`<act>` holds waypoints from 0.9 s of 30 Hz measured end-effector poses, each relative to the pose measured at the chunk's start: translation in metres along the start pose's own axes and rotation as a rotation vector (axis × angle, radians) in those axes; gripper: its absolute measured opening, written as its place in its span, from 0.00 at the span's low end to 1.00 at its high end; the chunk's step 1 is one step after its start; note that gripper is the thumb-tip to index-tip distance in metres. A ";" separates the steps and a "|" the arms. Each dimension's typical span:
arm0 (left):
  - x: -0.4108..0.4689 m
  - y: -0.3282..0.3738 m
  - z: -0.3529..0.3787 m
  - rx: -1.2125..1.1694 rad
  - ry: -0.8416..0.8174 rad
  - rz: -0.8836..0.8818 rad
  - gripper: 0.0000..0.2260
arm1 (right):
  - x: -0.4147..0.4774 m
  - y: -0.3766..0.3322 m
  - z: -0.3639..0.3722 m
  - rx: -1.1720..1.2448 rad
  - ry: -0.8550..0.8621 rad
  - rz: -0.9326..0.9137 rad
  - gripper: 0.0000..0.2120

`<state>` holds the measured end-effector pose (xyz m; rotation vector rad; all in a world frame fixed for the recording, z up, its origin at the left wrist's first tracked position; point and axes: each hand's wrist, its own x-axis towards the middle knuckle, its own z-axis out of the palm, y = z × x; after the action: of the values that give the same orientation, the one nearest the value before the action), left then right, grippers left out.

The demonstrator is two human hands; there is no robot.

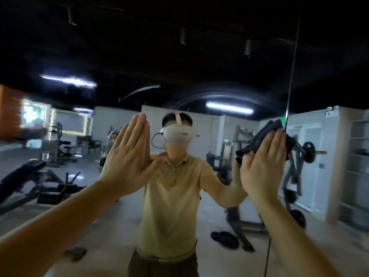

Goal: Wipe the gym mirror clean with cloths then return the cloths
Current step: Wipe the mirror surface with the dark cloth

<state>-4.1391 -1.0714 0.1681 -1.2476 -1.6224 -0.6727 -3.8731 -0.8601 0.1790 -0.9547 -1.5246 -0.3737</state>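
Note:
The gym mirror (179,56) fills the whole view and shows faint curved wipe streaks near its upper middle. My right hand (263,162) presses a dark grey cloth (259,136) flat against the glass at the right, fingers straight; the cloth bunches out above and to the left of the hand. My left hand (127,154) lies flat on the mirror at the left, fingers straight and together, holding nothing. I see no second cloth.
A vertical seam (291,76) between mirror panels runs just right of the cloth. The glass reflects a person in a tan shirt, weight benches at the left, a plate-loaded machine at the right and weight plates on the floor.

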 end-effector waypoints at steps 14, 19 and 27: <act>-0.148 -0.014 0.005 -0.151 0.076 -0.032 0.36 | -0.121 -0.113 0.036 -0.007 -0.154 -0.952 0.35; -0.140 -0.004 0.028 -0.029 -0.001 -0.068 0.45 | -0.084 0.023 0.019 -0.052 -0.080 -0.327 0.36; -0.145 -0.005 0.045 -0.111 0.024 -0.059 0.43 | -0.154 -0.079 0.038 0.110 -0.053 -0.064 0.40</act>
<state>-4.1553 -1.0947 0.0190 -1.2703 -1.6256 -0.8211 -3.9689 -0.9341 0.0502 -0.8369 -1.6099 -0.3094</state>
